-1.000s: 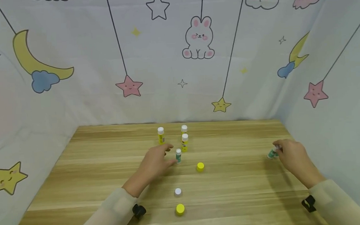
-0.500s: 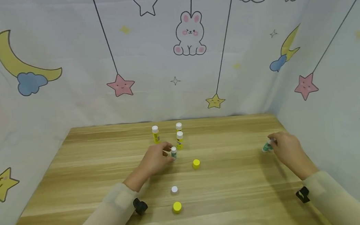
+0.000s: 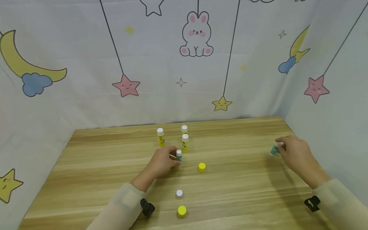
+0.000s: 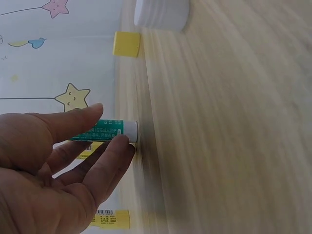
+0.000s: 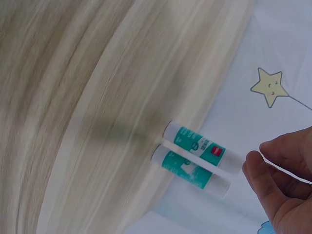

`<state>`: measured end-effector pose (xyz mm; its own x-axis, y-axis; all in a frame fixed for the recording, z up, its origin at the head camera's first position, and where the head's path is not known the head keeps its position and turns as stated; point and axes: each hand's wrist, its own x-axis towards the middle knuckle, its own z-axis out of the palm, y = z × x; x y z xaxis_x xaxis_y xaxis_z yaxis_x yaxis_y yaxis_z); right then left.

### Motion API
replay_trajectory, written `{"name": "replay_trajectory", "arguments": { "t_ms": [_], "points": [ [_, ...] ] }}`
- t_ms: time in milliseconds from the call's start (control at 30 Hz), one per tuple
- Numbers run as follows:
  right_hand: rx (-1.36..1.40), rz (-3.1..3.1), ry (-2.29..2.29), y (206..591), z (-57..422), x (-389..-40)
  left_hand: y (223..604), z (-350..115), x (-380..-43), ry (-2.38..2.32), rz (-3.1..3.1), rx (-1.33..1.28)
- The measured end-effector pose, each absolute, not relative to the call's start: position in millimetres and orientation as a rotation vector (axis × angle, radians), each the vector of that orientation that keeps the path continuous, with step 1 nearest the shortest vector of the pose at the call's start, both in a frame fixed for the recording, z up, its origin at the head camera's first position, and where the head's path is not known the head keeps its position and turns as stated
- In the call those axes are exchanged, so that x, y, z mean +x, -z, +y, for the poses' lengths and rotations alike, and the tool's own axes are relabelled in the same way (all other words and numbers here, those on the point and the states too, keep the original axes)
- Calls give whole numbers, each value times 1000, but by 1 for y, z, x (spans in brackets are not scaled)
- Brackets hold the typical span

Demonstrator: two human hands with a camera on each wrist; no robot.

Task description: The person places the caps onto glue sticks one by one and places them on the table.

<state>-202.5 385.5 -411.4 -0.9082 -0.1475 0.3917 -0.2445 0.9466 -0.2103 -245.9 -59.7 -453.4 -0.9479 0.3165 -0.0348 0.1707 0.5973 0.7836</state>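
In the head view my left hand (image 3: pixel 163 162) is at mid-table, pinching a small green glue stick (image 3: pixel 179 155) with a white top. Seen from the left wrist, the thumb lies along one side of this glue stick (image 4: pixel 109 127) and a fingertip presses near its white base, close over the table. At the right, my right hand (image 3: pixel 295 154) hovers beside two more green glue sticks (image 3: pixel 274 149). The right wrist view shows these glue sticks (image 5: pixel 200 146) standing side by side, with the loosely bent fingers (image 5: pixel 261 175) right at their white caps and nothing between thumb and fingers.
Behind the left hand stand several yellow glue sticks (image 3: pixel 161 137) with white caps. Nearer on the wooden table (image 3: pixel 233 200) lie a yellow cap (image 3: pixel 202 167), a small white cap (image 3: pixel 179 193) and another yellow cap (image 3: pixel 182 211). A patterned curtain (image 3: pixel 155 53) backs the table.
My left fingers have closed in on the green glue stick, from beside it to around it. The right hand stays by its two glue sticks. The head view has shifted slightly.
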Motion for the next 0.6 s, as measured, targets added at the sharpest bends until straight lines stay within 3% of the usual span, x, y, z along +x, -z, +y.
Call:
{"name": "replay_trajectory", "arguments": {
  "t_ms": [600],
  "points": [
    [303,-2724,-431,419,350,-180,465,-57,-252,-1555,2510,215]
  ]
}}
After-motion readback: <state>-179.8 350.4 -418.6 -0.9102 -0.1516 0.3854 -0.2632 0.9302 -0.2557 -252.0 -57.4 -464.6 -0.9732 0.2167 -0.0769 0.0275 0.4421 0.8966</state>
